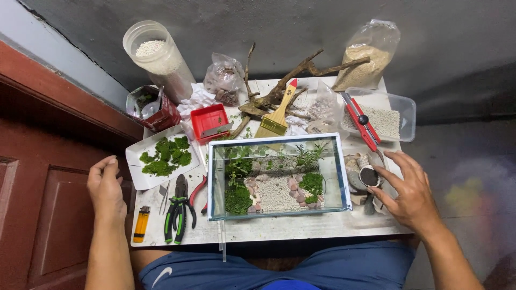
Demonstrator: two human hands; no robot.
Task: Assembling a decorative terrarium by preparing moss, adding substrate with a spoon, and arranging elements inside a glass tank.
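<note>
You're working under soft, even overhead light; the small white tabletop [279,228] is bright, the grey wall dimmer. The rectangular glass tank [279,176] shows mild reflections. Edges bow slightly, and the bottom right corner blurs.

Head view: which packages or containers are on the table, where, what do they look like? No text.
Clear plastic jar: back left, tall cylinder lying tilted, white granules inside.
Red foil pouch: left, below the jar, opened, crumpled.
Small clear bag: back centre-left, knotted, brownish stones.
Large clear bag: back right, upright, tan sand.
Clear plastic tub: right rear, rectangular, white granules.
Red tray: square, behind the glass tank.
No screens or signs.
</note>
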